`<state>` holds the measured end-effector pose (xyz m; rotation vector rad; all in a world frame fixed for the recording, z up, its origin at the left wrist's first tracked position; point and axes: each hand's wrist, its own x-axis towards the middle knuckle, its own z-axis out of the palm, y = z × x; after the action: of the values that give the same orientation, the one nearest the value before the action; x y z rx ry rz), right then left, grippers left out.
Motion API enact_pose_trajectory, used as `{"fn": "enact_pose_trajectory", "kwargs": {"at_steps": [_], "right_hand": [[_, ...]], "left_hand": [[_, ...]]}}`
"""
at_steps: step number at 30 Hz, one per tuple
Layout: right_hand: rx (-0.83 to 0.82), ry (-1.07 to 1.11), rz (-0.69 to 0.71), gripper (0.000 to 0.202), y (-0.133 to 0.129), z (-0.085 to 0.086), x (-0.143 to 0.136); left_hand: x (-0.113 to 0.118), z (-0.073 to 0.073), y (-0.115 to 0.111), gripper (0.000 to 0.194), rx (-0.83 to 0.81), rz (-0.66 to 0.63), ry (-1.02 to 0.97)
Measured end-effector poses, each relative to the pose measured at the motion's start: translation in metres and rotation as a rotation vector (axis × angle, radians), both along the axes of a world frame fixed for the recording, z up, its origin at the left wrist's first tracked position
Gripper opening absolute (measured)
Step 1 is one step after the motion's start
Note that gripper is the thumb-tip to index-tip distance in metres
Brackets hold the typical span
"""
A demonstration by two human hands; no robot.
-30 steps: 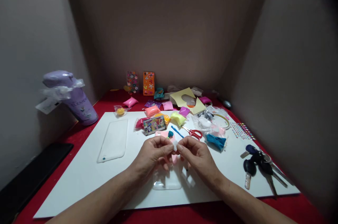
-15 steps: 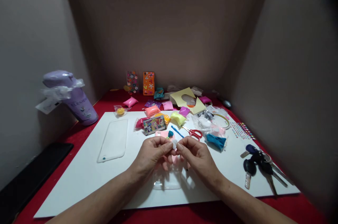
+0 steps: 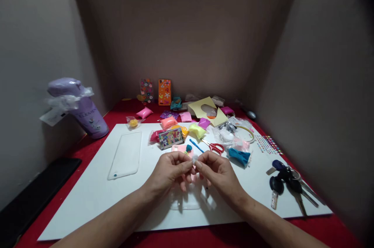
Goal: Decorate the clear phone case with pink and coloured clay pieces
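My left hand (image 3: 175,170) and my right hand (image 3: 214,170) meet above the middle of the white board. Between their thumbs and fingertips they pinch a small white lump of clay (image 3: 194,158). Below the hands lies a clear phone case (image 3: 185,204), partly covered by them, with pink clay (image 3: 178,148) at its far end. A small dark teal piece (image 3: 189,148) shows just beyond my fingers. Close by, a blue stick tool (image 3: 196,145) and red-handled scissors (image 3: 215,147) rest on the board.
Another clear case (image 3: 126,155) lies left on the white board (image 3: 87,201). Coloured clay packets (image 3: 197,131) and a picture card (image 3: 171,139) cluster behind. Keys (image 3: 288,181) and rhinestone stickers (image 3: 267,144) are right; a purple tumbler (image 3: 89,117) stands left.
Both hands stay in nearly the same place. The fingertips have shifted slightly around the white clay, and less of it shows between them.
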<state>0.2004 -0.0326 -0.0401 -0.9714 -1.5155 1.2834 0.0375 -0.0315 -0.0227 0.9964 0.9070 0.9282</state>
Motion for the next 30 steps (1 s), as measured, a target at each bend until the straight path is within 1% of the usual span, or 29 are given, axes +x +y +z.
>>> {"fn": "enact_pose_trajectory", "kwargs": {"at_steps": [8,14,20,30], "right_hand": [[0.007,-0.017,0.003,0.020,0.0006,0.0014,0.0003],[-0.016,0.011,0.026,0.023,-0.0009,0.0035,0.0004],[-0.042,0.022,0.051,0.024,-0.0013,0.0058,-0.0011],[0.020,-0.070,0.022,0.023,-0.0006,0.0035,0.0016]], "left_hand": [[-0.0012,-0.0009,0.0019,0.026,0.000,-0.031,0.015],[-0.0013,-0.0031,0.0018,0.028,0.009,-0.006,0.013],[-0.0009,-0.0060,0.0023,0.030,0.008,-0.011,0.045],[-0.0012,-0.0051,0.0036,0.028,0.014,-0.013,0.044]]}}
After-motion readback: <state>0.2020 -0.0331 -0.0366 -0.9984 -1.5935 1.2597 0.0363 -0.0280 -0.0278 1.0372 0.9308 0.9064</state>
